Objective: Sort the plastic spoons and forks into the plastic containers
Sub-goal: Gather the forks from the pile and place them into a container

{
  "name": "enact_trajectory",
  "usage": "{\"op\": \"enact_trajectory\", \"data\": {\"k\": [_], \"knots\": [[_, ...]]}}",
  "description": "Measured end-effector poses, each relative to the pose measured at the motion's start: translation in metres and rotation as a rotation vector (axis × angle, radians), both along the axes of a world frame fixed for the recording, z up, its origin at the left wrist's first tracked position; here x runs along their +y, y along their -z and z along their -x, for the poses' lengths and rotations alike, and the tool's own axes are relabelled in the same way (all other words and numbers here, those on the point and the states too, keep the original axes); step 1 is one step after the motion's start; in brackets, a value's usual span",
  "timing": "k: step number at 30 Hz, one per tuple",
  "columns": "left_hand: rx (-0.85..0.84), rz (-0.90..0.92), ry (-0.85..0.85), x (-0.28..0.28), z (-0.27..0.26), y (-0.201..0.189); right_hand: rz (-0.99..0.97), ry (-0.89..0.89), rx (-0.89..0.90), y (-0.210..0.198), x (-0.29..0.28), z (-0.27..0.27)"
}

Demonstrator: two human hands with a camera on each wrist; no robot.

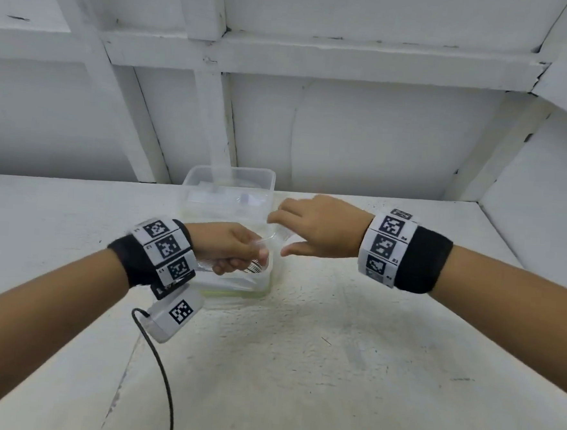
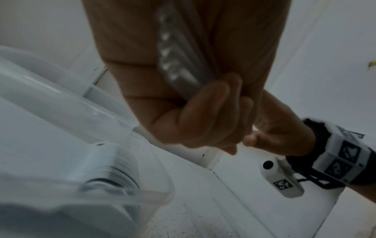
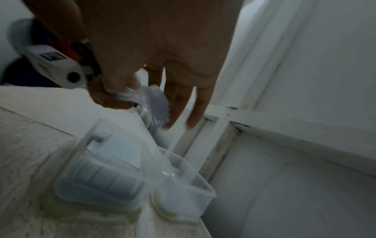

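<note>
Head view, left hand: fingers curled round a bundle of clear plastic cutlery above the near container.
Right hand: pinches the bundle's far end, other fingers straight.
Far container: touching the near one, on the white table.

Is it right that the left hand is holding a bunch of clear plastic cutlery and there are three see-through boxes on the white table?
Not quite: there are two boxes, not three. The head view shows the near container under the left hand and the far container behind it on the white table. The rest is right: the left hand grips a bunch of clear plastic cutlery.
</note>
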State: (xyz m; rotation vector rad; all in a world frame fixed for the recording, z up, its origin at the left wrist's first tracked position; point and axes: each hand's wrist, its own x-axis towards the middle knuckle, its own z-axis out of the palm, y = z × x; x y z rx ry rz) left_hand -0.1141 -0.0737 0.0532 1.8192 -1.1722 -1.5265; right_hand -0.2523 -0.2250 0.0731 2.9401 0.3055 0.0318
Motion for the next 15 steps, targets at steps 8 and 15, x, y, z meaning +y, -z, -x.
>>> {"op": "enact_trajectory", "data": {"k": [8,15], "knots": [[-0.045,-0.055,0.139,-0.003,-0.037,-0.014,-0.177,-0.027,0.181,0.007,0.002,-0.026],[-0.395,0.226,-0.480,-0.004,-0.123,-0.017,-0.353,0.172,0.104,0.007,-0.047,-0.085]]}}
